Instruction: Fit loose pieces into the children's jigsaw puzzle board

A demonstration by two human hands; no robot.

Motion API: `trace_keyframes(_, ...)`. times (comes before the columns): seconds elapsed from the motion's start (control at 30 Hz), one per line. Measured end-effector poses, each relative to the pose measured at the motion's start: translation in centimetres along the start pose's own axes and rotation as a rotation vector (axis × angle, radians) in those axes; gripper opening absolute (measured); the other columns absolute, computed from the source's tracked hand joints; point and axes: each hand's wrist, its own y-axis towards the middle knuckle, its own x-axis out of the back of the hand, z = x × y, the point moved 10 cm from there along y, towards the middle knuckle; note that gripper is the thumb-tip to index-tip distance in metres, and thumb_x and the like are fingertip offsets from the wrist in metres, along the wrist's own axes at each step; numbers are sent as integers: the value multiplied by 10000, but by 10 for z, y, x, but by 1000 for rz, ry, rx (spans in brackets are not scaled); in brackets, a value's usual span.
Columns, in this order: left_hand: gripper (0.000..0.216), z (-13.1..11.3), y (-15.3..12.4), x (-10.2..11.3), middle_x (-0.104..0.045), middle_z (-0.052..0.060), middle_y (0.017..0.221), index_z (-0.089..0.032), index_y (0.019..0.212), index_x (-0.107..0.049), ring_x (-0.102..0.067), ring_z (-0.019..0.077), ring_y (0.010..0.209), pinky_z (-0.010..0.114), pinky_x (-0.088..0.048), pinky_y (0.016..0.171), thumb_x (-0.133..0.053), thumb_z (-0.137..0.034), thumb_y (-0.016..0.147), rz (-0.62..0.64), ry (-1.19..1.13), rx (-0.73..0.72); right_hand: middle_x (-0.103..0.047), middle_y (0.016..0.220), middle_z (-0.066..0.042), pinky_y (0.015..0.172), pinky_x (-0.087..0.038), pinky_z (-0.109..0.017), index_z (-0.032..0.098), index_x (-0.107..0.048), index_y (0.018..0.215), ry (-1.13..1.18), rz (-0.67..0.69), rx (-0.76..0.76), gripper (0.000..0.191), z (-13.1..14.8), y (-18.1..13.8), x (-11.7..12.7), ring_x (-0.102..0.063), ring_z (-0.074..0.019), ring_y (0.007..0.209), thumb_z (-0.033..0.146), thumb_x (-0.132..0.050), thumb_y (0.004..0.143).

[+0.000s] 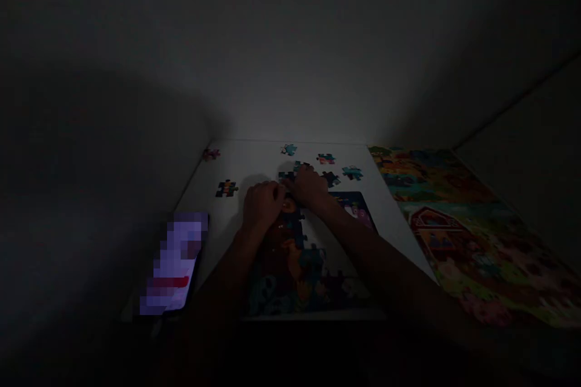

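Observation:
A partly assembled jigsaw puzzle (302,260) with dark brown, blue and orange parts lies on a white board in dim light. My left hand (263,204) rests at its upper left edge, fingers curled; what they hold, if anything, is hidden. Close beside it, my right hand (309,186) is closed, its fingertips on a dark puzzle piece (285,176) at the puzzle's top. Another dark piece (301,165) shows just behind the right hand, and a third dark piece (331,179) lies right of it. My right forearm passes over part of the puzzle.
Loose pieces lie around: an orange-and-dark piece (226,188), a pink piece (211,154), a light blue piece (289,149) and teal pieces (353,173). A lit phone (175,263) is at the left. Farm picture sheets (472,254) lie right; a wall (290,72) rises behind.

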Motion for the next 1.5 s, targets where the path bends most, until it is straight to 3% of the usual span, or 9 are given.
trace_keyframes(0.23, 290, 9, -1, 5, -710, 95, 864, -193, 805, -682, -655, 241, 836, 340, -436, 762, -428, -257, 930, -29, -9, 70, -549, 1294, -279, 893, -498, -391, 50, -502, 1286, -49, 103, 42, 568, 15, 15, -12, -579, -332, 1170, 384, -650, 850)
trace_keyframes(0.47, 283, 15, -1, 8, -712, 93, 862, -190, 800, -675, -657, 228, 822, 323, -426, 749, -428, -243, 928, -71, -37, 117, -704, 1073, -150, 844, -482, -298, 126, -647, 1033, -31, 213, 249, 261, 18, 30, -15, -644, -252, 1037, 231, -676, 796)
trace_keyframes(0.57, 292, 19, 0, 9, -713, 78, 847, -197, 809, -657, -655, 213, 802, 309, -424, 730, -403, -243, 946, -94, -51, 139, -669, 1162, -184, 877, -477, -326, 102, -593, 1145, -25, 149, 229, 373, 13, 27, -11, -628, -262, 1076, 247, -670, 810)
trace_keyframes(0.73, 289, 26, 1, 11, -715, 88, 932, -190, 915, -644, -647, 227, 904, 324, -433, 798, -359, -210, 960, -136, -59, 175, -557, 1272, -275, 952, -452, -436, 52, -532, 1227, -37, -4, 99, 628, 3, 12, -6, -541, -352, 1201, 519, -646, 822)
trace_keyframes(0.9, 246, 26, 0, 11, -721, 64, 1009, -207, 1004, -640, -650, 229, 947, 333, -448, 836, -423, -153, 902, -136, -85, 165, -519, 1305, -254, 968, -434, -456, 90, -533, 1228, -15, 33, 67, 578, 9, 10, -13, -492, -357, 1244, 412, -698, 777)
trace_keyframes(1.07, 242, 25, 0, 11, -723, 68, 1009, -209, 1004, -651, -646, 239, 961, 346, -454, 854, -452, -148, 882, -125, -95, 165, -593, 1204, -165, 880, -460, -394, 152, -573, 1090, 157, 108, 53, 500, 3, 29, -23, -530, -306, 1158, 239, -763, 636)
trace_keyframes(1.3, 252, 25, 1, 6, -719, 82, 1020, -200, 1016, -665, -637, 260, 980, 368, -444, 879, -457, -156, 881, -96, -86, 164, -629, 868, 6, 663, -451, -250, 187, -509, 1015, 776, 124, 275, 348, -11, 19, -2, -577, -143, 756, 159, -612, 684)
trace_keyframes(1.37, 251, 25, 1, 6, -719, 83, 1015, -198, 1009, -670, -637, 261, 975, 368, -445, 873, -459, -158, 880, -92, -81, 165, -619, 820, 23, 647, -450, -249, 197, -526, 1016, 893, 225, 319, 355, -23, -2, 3, -577, -139, 729, 216, -654, 685)
trace_keyframes(1.5, 243, 23, 2, 5, -722, 82, 991, -198, 991, -680, -639, 262, 968, 375, -445, 871, -467, -167, 878, -80, -68, 162, -630, 773, 11, 631, -454, -261, 182, -613, 906, 881, 629, 327, 283, -42, -61, -20, -571, -131, 673, 273, -724, 662)
